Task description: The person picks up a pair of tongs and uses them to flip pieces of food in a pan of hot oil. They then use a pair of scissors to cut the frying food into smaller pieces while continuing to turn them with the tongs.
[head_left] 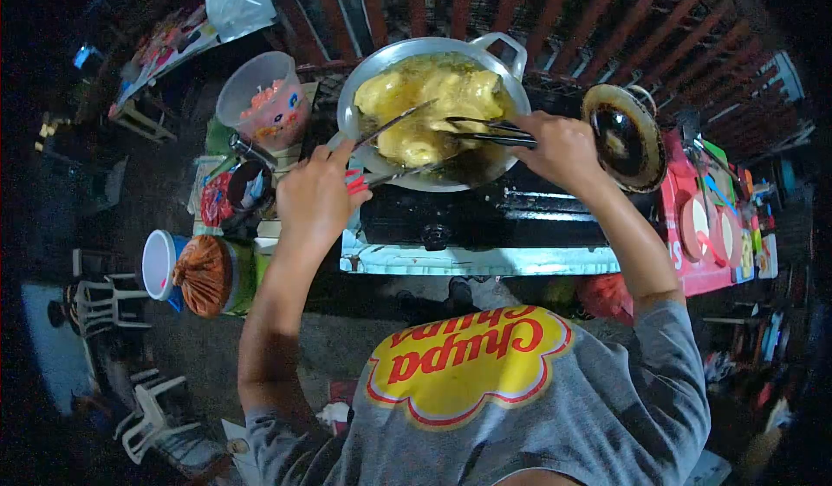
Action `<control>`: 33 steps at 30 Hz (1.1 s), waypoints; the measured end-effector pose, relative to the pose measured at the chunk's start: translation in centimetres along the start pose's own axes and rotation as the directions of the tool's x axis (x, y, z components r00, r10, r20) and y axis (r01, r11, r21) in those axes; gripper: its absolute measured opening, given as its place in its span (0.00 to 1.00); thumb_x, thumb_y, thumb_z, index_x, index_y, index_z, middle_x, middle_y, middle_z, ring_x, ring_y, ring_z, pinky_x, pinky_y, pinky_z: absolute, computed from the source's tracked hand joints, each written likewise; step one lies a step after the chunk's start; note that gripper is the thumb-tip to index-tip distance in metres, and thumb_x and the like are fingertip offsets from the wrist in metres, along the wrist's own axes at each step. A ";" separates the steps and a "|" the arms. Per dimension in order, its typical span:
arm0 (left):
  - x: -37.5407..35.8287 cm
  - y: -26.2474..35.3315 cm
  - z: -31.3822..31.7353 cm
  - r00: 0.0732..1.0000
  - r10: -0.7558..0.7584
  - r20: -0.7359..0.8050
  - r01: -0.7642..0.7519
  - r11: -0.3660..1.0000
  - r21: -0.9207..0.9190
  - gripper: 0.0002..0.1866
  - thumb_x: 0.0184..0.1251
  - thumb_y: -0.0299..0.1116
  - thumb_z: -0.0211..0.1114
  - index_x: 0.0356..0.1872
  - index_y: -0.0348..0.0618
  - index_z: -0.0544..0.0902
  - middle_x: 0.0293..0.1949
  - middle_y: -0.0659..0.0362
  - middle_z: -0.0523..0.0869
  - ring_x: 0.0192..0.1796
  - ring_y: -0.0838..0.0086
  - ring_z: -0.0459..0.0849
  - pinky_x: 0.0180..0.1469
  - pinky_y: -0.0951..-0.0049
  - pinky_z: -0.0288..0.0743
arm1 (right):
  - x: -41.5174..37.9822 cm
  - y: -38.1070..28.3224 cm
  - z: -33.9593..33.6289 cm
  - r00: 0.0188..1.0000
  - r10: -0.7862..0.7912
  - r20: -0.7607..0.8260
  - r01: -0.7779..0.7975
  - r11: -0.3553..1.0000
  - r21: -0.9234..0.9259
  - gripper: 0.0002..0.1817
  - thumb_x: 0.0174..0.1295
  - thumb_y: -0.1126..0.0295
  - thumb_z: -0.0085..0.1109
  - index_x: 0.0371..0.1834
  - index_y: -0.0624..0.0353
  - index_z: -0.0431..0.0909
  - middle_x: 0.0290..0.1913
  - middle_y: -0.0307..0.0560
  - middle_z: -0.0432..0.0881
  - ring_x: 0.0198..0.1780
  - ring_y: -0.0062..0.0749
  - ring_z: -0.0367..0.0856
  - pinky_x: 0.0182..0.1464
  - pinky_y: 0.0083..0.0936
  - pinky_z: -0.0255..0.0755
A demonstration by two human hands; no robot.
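Note:
My left hand is closed around metal tongs with a red grip; their two thin arms stand apart over the left side of the pan. Black tongs are in my right hand, their tips among the food at the pan's middle. The wide silver pan has loop handles and sits on a black stove. In its bubbling yellow oil lie large yellow-coated pieces of food; I cannot make out their kind. Where the tong tips meet the food is partly hidden.
Left of the stove stand a clear tub with pink contents and a tied brown bag. A dark oily wok is at the right, beside a pink-covered table with utensils. Wooden slats rise behind the stove.

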State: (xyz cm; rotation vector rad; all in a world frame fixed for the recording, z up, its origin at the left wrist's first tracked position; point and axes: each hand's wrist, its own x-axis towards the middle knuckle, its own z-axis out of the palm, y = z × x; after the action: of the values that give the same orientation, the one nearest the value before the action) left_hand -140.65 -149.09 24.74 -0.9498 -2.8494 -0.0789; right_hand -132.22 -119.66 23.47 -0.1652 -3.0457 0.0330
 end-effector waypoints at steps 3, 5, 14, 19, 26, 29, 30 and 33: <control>-1.2 0.5 -0.4 0.999 -0.028 0.019 0.027 0.999 0.022 0.35 0.39 0.43 0.77 0.54 0.48 0.76 0.39 0.55 0.82 0.35 0.60 0.85 0.35 0.64 0.79 | 1.1 -1.3 0.2 0.998 -0.060 -0.016 0.060 0.998 -0.011 0.24 0.50 0.53 0.64 0.51 0.48 0.79 0.44 0.47 0.83 0.41 0.41 0.83 0.43 0.35 0.76; -1.7 0.9 -0.2 0.999 -0.044 -0.002 0.044 0.999 0.027 0.35 0.40 0.43 0.77 0.54 0.47 0.76 0.40 0.55 0.82 0.37 0.60 0.85 0.37 0.65 0.79 | 1.8 -2.3 -0.1 0.996 -0.085 0.038 0.087 0.995 -0.052 0.25 0.50 0.53 0.64 0.51 0.49 0.79 0.44 0.47 0.83 0.41 0.42 0.83 0.43 0.36 0.76; -1.5 1.1 0.7 0.994 -0.114 -0.002 0.113 0.991 0.071 0.34 0.40 0.41 0.77 0.54 0.47 0.76 0.40 0.55 0.82 0.39 0.60 0.85 0.38 0.66 0.79 | -0.2 4.3 -2.9 0.986 -0.136 -0.093 0.121 0.981 -0.154 0.33 0.44 0.57 0.70 0.58 0.47 0.73 0.46 0.44 0.80 0.45 0.41 0.81 0.44 0.35 0.75; -1.5 2.1 -0.3 0.985 -0.148 0.086 0.147 0.989 0.014 0.36 0.42 0.43 0.76 0.57 0.50 0.74 0.43 0.53 0.82 0.43 0.58 0.83 0.43 0.63 0.78 | 0.0 5.3 1.7 0.941 -0.310 -0.137 0.273 0.933 -0.236 0.37 0.41 0.60 0.71 0.60 0.49 0.70 0.46 0.43 0.77 0.46 0.37 0.78 0.48 0.33 0.73; -1.8 2.7 0.7 0.996 -0.038 -0.080 0.039 0.999 0.006 0.31 0.42 0.38 0.75 0.53 0.48 0.78 0.39 0.54 0.83 0.41 0.60 0.84 0.42 0.66 0.78 | 1.2 5.7 2.2 0.950 -0.271 -0.155 0.254 0.959 -0.125 0.36 0.44 0.62 0.70 0.61 0.47 0.70 0.50 0.43 0.77 0.47 0.38 0.78 0.49 0.34 0.73; -1.6 2.6 1.0 0.991 -0.032 -0.133 0.038 0.998 0.044 0.29 0.43 0.37 0.74 0.52 0.48 0.79 0.38 0.54 0.83 0.40 0.61 0.84 0.42 0.66 0.78 | 1.6 6.0 1.8 0.944 -0.261 -0.200 0.245 0.964 -0.103 0.35 0.44 0.62 0.70 0.61 0.46 0.71 0.48 0.43 0.78 0.47 0.39 0.79 0.49 0.34 0.73; -1.6 2.4 1.2 0.990 -0.034 -0.134 0.040 0.998 0.046 0.29 0.43 0.37 0.74 0.52 0.48 0.79 0.38 0.54 0.83 0.40 0.61 0.84 0.42 0.66 0.78 | 1.8 6.2 1.8 0.932 -0.279 -0.230 0.264 0.960 -0.095 0.35 0.43 0.62 0.70 0.60 0.46 0.72 0.47 0.43 0.79 0.46 0.40 0.79 0.48 0.34 0.74; -1.6 1.8 1.3 0.978 -0.006 -0.210 0.020 0.998 0.064 0.25 0.46 0.36 0.73 0.50 0.49 0.80 0.38 0.54 0.84 0.39 0.61 0.84 0.41 0.65 0.77 | 2.3 6.0 1.5 0.921 -0.312 -0.233 0.302 0.950 -0.080 0.33 0.43 0.62 0.70 0.58 0.47 0.74 0.45 0.43 0.80 0.44 0.40 0.80 0.47 0.34 0.74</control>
State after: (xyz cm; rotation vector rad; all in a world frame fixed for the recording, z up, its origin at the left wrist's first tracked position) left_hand -138.41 -148.48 23.20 -0.8556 -2.6481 -0.0810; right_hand -134.00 -113.44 22.05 0.2873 -2.7894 -0.0698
